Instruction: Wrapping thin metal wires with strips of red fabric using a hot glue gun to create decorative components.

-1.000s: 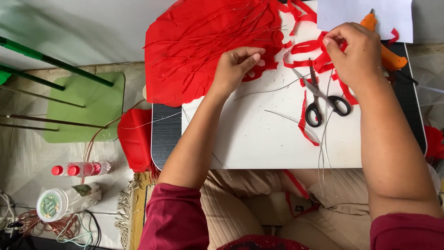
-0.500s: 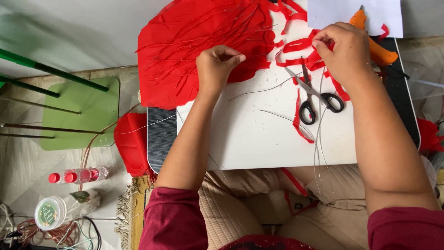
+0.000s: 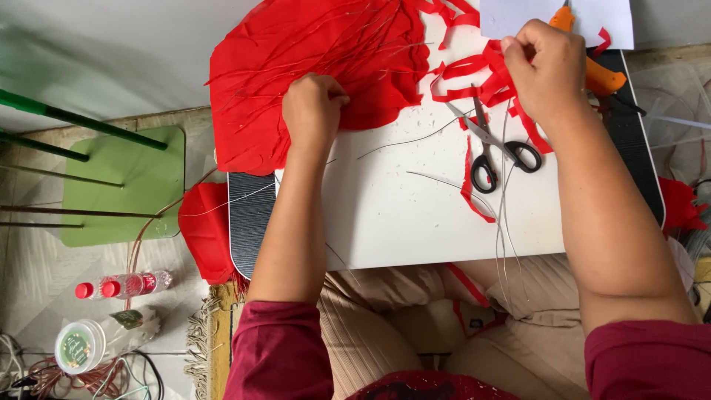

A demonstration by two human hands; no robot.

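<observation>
My left hand [image 3: 315, 110] is curled with its fingers closed on the edge of a large red sheet [image 3: 296, 67] strewn with thin wires, at the top left of the white board [image 3: 415, 215]. My right hand [image 3: 544, 67] is closed over a pile of red paper strips [image 3: 474, 74] at the top right; what it pinches is hidden by the fingers. Black-handled scissors [image 3: 496, 148] lie shut on the board just below that hand. Thin silver wires [image 3: 503, 215] hang from the strips over the board's front edge.
An orange tool [image 3: 592, 67] and white paper [image 3: 511, 18] lie behind my right hand. A green stool [image 3: 126, 185] stands at the left, with green rods [image 3: 74, 118] across it. Small red-capped bottles [image 3: 122, 285] and a round jar [image 3: 75, 347] rest on the floor.
My left hand has slid left along the red sheet's edge and curled tighter. The right hand has stayed on the red strips.
</observation>
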